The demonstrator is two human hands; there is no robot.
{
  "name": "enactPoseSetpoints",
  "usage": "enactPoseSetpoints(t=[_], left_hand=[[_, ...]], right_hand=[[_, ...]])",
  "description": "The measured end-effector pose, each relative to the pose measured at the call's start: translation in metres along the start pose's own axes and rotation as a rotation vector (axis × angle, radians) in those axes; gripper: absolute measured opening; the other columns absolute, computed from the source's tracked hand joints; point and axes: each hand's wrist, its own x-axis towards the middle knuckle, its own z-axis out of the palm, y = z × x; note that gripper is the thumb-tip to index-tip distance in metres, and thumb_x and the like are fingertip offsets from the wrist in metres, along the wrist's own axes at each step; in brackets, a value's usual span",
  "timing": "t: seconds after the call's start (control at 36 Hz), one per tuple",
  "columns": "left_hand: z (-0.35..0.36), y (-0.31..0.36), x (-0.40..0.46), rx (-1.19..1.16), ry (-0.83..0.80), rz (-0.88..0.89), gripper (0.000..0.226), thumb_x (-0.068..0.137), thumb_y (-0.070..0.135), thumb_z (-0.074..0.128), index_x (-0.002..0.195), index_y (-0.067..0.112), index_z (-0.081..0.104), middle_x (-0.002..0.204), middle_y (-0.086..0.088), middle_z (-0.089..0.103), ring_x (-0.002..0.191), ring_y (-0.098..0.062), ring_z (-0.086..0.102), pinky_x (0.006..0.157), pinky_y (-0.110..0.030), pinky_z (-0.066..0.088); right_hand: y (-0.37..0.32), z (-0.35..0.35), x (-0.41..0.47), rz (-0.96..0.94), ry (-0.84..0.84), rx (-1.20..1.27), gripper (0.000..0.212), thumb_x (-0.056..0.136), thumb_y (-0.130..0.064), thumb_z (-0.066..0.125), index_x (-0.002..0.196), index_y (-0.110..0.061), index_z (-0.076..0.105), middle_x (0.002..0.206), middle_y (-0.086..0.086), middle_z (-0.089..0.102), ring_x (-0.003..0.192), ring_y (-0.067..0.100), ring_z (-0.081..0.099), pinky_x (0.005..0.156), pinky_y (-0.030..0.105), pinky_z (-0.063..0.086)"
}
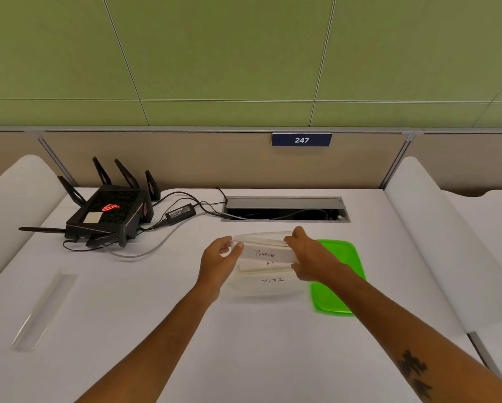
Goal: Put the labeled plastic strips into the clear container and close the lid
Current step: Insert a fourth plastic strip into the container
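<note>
Our left hand and right hand pinch the ends of the flat, clear "PENGUIN" strip over the transparent container.

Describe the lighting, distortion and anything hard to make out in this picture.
Head view: even, soft light with faint shadows; wide-angle bending curves the desk edges and wall seams. The clear container nearly vanishes against the white top, as does the clear strip at left. The strip marked PENGUIN reads sharply; the label beneath is partly hidden.

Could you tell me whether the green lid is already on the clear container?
No, the green lid lies flat on the table beside the clear container.
</note>
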Motion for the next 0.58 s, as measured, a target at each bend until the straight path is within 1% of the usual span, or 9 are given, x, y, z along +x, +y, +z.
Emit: enactPoseSetpoints(t=[0.14, 0.22, 0.28, 0.36, 0.44, 0.5, 0.53, 0.56, 0.58], left_hand=[[0.014, 0.001, 0.001, 0.088, -0.038, -0.028, 0.059, 0.092, 0.037, 0.074, 0.144, 0.019, 0.055, 0.132, 0.0, 0.063, 0.119, -0.016, 0.058, 0.094, -0.029, 0.048], [0.02, 0.002, 0.002, 0.123, -0.053, -0.07, 0.061, 0.093, 0.037, 0.073, 0.147, 0.017, 0.052, 0.141, -0.002, 0.059, 0.127, -0.019, 0.057, 0.103, -0.034, 0.049], [0.024, 0.001, 0.003, 0.15, -0.058, -0.095, 0.061, 0.094, 0.036, 0.071, 0.148, 0.015, 0.052, 0.144, -0.003, 0.058, 0.132, -0.022, 0.056, 0.111, -0.04, 0.047], [0.029, 0.0, 0.002, 0.214, -0.054, -0.115, 0.061, 0.094, 0.035, 0.07, 0.147, 0.012, 0.051, 0.143, -0.004, 0.058, 0.131, -0.024, 0.055, 0.108, -0.037, 0.046], [0.034, -0.003, 0.003, 0.287, -0.075, -0.122, 0.058, 0.094, 0.036, 0.069, 0.143, 0.008, 0.055, 0.138, -0.005, 0.058, 0.127, -0.025, 0.055, 0.099, -0.034, 0.045], [0.037, -0.004, 0.003, 0.338, -0.093, -0.112, 0.044, 0.094, 0.036, 0.069, 0.13, 0.01, 0.063, 0.126, -0.003, 0.059, 0.115, -0.021, 0.055, 0.091, -0.03, 0.041], [0.039, -0.005, 0.004, 0.37, -0.093, -0.117, 0.028, 0.094, 0.036, 0.068, 0.113, 0.015, 0.067, 0.116, 0.0, 0.059, 0.107, -0.02, 0.054, 0.088, -0.029, 0.041], [0.041, -0.004, 0.004, 0.385, -0.092, -0.116, 0.016, 0.094, 0.036, 0.068, 0.092, 0.02, 0.062, 0.106, 0.001, 0.058, 0.099, -0.02, 0.054, 0.084, -0.029, 0.041], [0.043, -0.004, 0.004, 0.396, -0.093, -0.122, 0.025, 0.094, 0.036, 0.067, 0.078, 0.021, 0.055, 0.096, 0.001, 0.056, 0.091, -0.022, 0.053, 0.077, -0.029, 0.04]], right_hand=[[0.017, 0.006, 0.005, -0.008, -0.042, -0.004, 0.057, 0.085, -0.017, 0.078, 0.135, -0.007, 0.052, 0.131, 0.01, 0.041, 0.095, 0.036, 0.066, 0.076, 0.046, 0.058], [0.024, 0.011, 0.008, -0.017, -0.056, -0.049, 0.064, 0.085, -0.023, 0.079, 0.141, -0.011, 0.049, 0.133, 0.008, 0.042, 0.108, 0.033, 0.061, 0.079, 0.046, 0.059], [0.029, 0.015, 0.011, -0.047, -0.049, -0.112, 0.072, 0.085, -0.029, 0.079, 0.147, -0.015, 0.046, 0.136, 0.008, 0.044, 0.119, 0.03, 0.055, 0.086, 0.044, 0.056], [0.034, 0.022, 0.017, -0.09, -0.065, -0.231, 0.075, 0.085, -0.033, 0.077, 0.151, -0.019, 0.043, 0.137, 0.008, 0.049, 0.126, 0.029, 0.051, 0.093, 0.044, 0.05], [0.037, 0.03, 0.022, -0.097, -0.117, -0.311, 0.071, 0.084, -0.028, 0.076, 0.147, -0.02, 0.046, 0.133, 0.005, 0.054, 0.124, 0.027, 0.055, 0.101, 0.047, 0.041], [0.039, 0.035, 0.024, -0.096, -0.157, -0.315, 0.069, 0.082, -0.025, 0.076, 0.145, -0.019, 0.048, 0.132, 0.004, 0.055, 0.124, 0.026, 0.057, 0.109, 0.05, 0.034], [0.04, 0.037, 0.024, -0.099, -0.173, -0.315, 0.07, 0.081, -0.025, 0.076, 0.145, -0.019, 0.048, 0.133, 0.003, 0.056, 0.124, 0.025, 0.058, 0.111, 0.05, 0.031], [0.042, 0.038, 0.025, -0.105, -0.188, -0.319, 0.07, 0.081, -0.025, 0.076, 0.145, -0.02, 0.049, 0.134, 0.003, 0.056, 0.124, 0.025, 0.059, 0.112, 0.051, 0.03], [0.042, 0.039, 0.026, -0.111, -0.203, -0.327, 0.071, 0.081, -0.026, 0.076, 0.146, -0.02, 0.049, 0.134, 0.003, 0.057, 0.124, 0.024, 0.06, 0.112, 0.05, 0.029]])
